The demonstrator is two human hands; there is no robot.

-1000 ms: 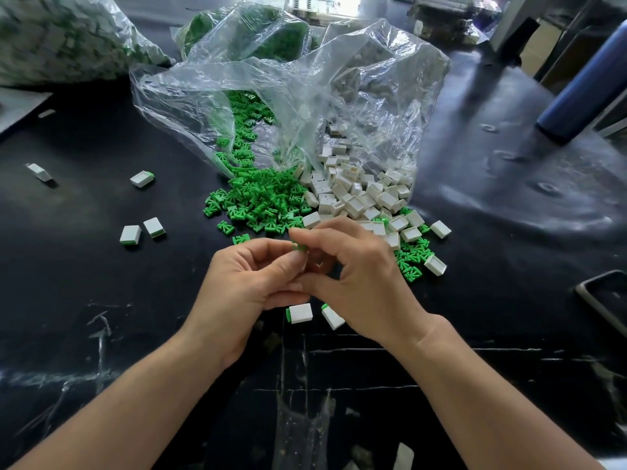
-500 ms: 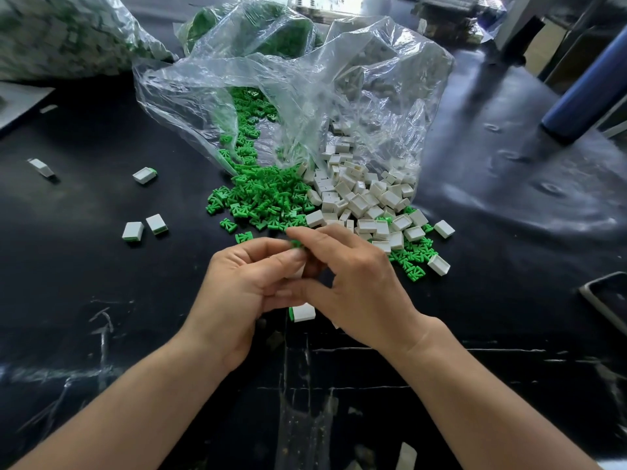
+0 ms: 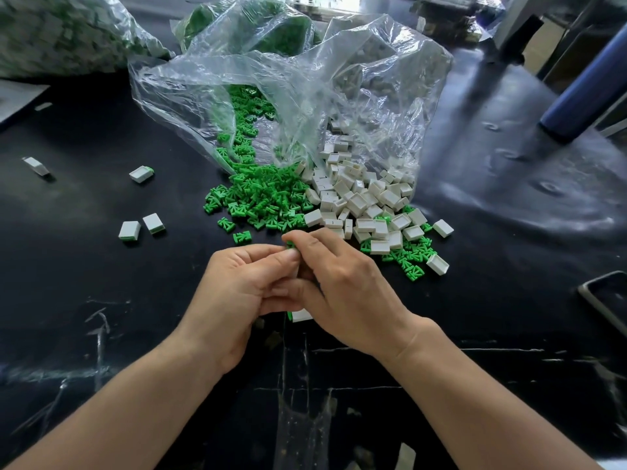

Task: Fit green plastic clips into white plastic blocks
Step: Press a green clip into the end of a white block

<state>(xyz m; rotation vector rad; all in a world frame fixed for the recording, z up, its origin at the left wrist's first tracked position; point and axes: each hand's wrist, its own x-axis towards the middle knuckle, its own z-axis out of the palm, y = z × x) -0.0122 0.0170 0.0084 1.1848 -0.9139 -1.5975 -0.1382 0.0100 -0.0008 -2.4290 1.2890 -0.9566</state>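
Head view: both hands are held together above the black counter [image 3: 101, 300], just in front of the spilled parts. A small green plastic clip [image 3: 290, 245] is pinched between the fingertips of the right hand [image 3: 342, 293]. It is pressed from the other side by the thumb of the left hand [image 3: 237, 293], whose fingers are curled inward. Whether a white block is enclosed between the hands cannot be told, as that space is hidden. A white rectangular plastic block with a green edge [image 3: 300, 315] is seen lying on the counter directly beneath the hands, partly covered by them. Beyond the fingertips, a heap of loose green plastic clips [image 3: 261, 201] is spread against a heap of white plastic blocks [image 3: 359, 205]. Both heaps are seen at the mouth of a crumpled clear plastic bag [image 3: 305, 96]. Further scattered white blocks [image 3: 129, 230], some with a green edge, are found on the counter well apart to the left, two of them side by side.
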